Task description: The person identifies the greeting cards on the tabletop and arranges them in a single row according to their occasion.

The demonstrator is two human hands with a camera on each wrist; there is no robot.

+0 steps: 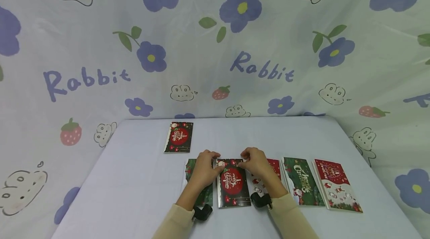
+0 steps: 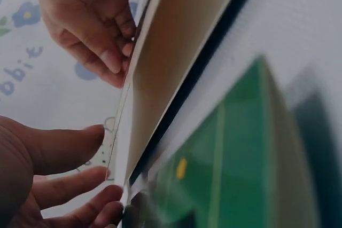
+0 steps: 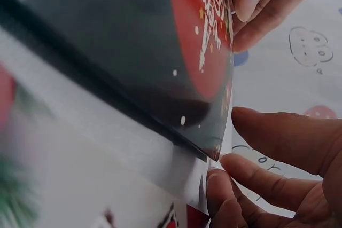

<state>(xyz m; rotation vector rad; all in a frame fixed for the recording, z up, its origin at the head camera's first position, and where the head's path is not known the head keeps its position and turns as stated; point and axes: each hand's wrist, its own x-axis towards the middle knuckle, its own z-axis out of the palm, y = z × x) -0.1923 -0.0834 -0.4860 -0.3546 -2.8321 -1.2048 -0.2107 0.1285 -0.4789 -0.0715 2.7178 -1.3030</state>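
Touching the far end of a dark, glossy rectangular booklet [image 1: 233, 190], both hands at its corners. It's on the smooth white table [image 1: 134, 194], between a green booklet [image 1: 207, 196] and a red-and-white booklet [image 1: 275, 165]. Cover printed with a red disc; cream paper shows underneath, slightly bowed. Left hand [image 1: 204, 168] at left corner, right hand [image 1: 256, 162] at right. Both part-open, thumbs apart from fingers, fingertips on the edge. Forearms angle inward, wrists bent.
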